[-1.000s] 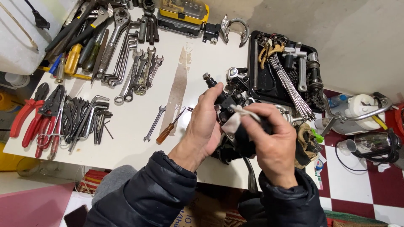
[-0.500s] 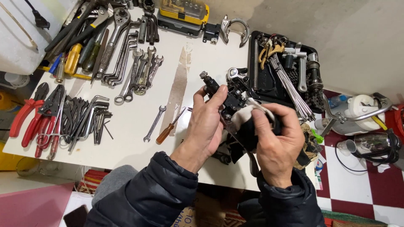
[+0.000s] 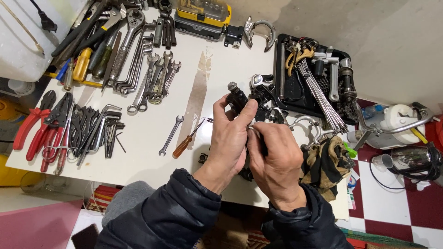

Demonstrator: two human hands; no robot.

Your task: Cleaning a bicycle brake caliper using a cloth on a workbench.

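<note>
At the bottom centre of the frame my two dark sleeves (image 3: 184, 216) come up to the hands. My left hand (image 3: 229, 138) is curled shut round a black metal part (image 3: 240, 97), thumb pressed on its side, holding it just above the white table (image 3: 147, 143) at mid-frame. My right hand (image 3: 275, 163) is closed too, fingers pinched at the part's lower end; what they pinch is hidden, so I cannot tell if a tool is in there. To do this well I judge the left should hold the part steady and upright while the right works in small turns, close over the table so anything loose drops onto it.

Just left of the hands lie one small spanner (image 3: 170, 134) and one screwdriver (image 3: 187, 139) with an orange-brown handle. At right, beside my wrist, sits one crumpled rag (image 3: 326, 163). At the far left edge I count two red-handled pliers (image 3: 34, 124), then a heap of hex keys (image 3: 97, 131), too tangled to count. Higher up, a row of spanners (image 3: 154, 78), roughly six. At upper right one black tray (image 3: 295, 87) holds a bundle of spokes (image 3: 320, 97). At top centre stands one yellow case (image 3: 203, 16).
</note>
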